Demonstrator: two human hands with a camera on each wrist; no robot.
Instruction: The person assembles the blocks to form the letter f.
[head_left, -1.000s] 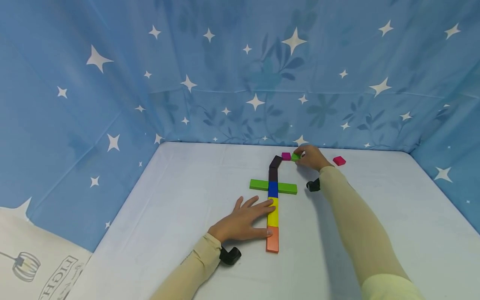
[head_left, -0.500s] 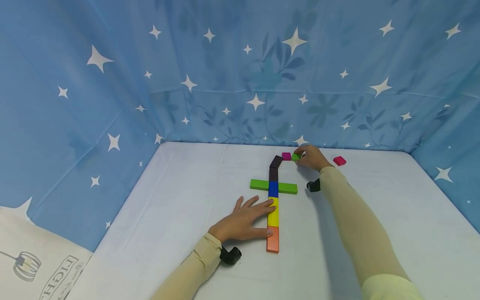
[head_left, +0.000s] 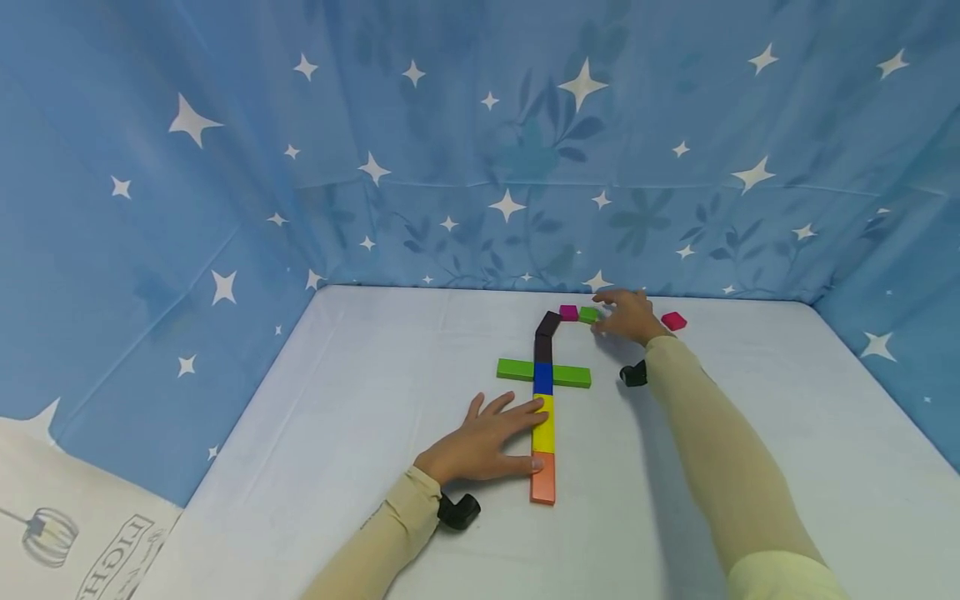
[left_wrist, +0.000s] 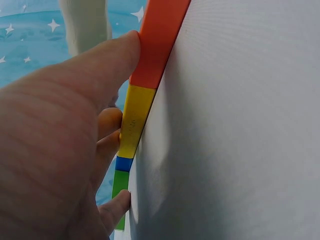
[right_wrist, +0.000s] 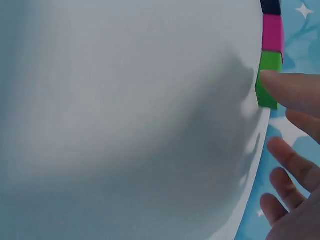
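Note:
My left hand (head_left: 480,446) lies with spread fingers beside a row of flat blocks. Its thumb rests on the orange block (head_left: 543,487) and two fingertips touch the yellow block (head_left: 545,437). Beyond these come a blue block (head_left: 543,378) and two dark blocks (head_left: 543,348), the farther one angled right. Long green blocks (head_left: 572,377) stick out on both sides of the blue one. At the far end, a magenta block (head_left: 568,312) sits beside a small green block (head_left: 588,315). My right hand (head_left: 628,317) is beside that green block, thumb and index finger parted.
A pinkish-red block (head_left: 674,321) lies apart on the white table (head_left: 360,400), just right of my right hand. A blue star-patterned curtain (head_left: 450,125) stands along the table's far edge and both sides. Black wrist cameras (head_left: 459,512) hang under the sleeves.
The right thumb and fingers have parted and let go of the small green block, which stays next to the magenta one. My left hand keeps its place. The view has shifted slightly.

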